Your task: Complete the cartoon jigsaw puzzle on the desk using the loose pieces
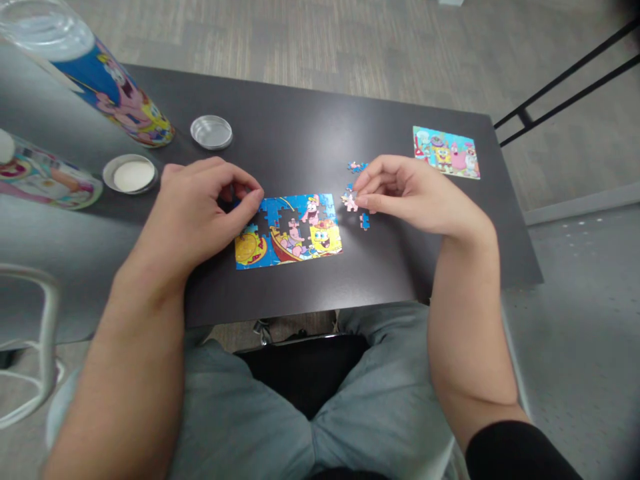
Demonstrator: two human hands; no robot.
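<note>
A partly assembled jigsaw puzzle (293,257) lies on the dark table, showing cartoon figures, a burger and a boat on blue. Dark gaps show in its middle and upper left. My left hand (203,210) rests over its upper left corner, thumb and forefinger closed together; what they hold, if anything, is hidden. To the right of the puzzle, my right hand (407,193) pinches a pink puzzle piece (351,203) between thumb and fingertips, just above the table. Loose blue and pink pieces lie close by, one puzzle piece (365,221) below the fingers and another puzzle piece (356,167) behind them.
A picture card (447,153) lies at the back right of the table (300,133). On the left stand a tall printed tube (125,100) and a second printed tube (50,170), with a clear lid (211,132) and a round tin lid (131,175) near them.
</note>
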